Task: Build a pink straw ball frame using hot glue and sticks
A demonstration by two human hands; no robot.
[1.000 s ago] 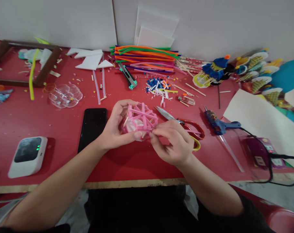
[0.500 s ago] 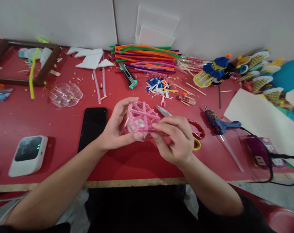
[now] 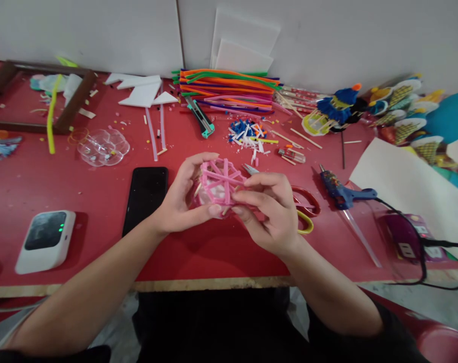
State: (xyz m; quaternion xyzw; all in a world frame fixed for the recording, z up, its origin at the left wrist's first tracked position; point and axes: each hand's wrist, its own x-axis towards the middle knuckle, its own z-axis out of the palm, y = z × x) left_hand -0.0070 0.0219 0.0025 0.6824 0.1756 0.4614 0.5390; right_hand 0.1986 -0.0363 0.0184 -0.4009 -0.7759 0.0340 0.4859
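A small pink craft frame (image 3: 224,177), made of crossing fuzzy pipe-cleaner strips with something whitish inside, is held above the red table. My left hand (image 3: 185,194) wraps round its left side, thumb along the near edge. The fingers of my right hand (image 3: 271,209) pinch a pink strip at its lower right; the fingertips partly cover that strip. Behind the right hand lie scissors (image 3: 306,222) with red and yellow handles, their blades mostly hidden. A black phone (image 3: 145,199) lies just left of my left hand.
A blue glue gun (image 3: 336,190) with a cable lies at right beside a purple power socket (image 3: 410,234). Beyond my hands are a green box cutter (image 3: 200,118), colourful pipe cleaners (image 3: 229,91) and scraps (image 3: 247,133). A white device (image 3: 45,242) sits at left.
My right hand has shifted slightly left, its index finger now reaching further up onto the pink frame. The left hand keeps nearly the same hold.
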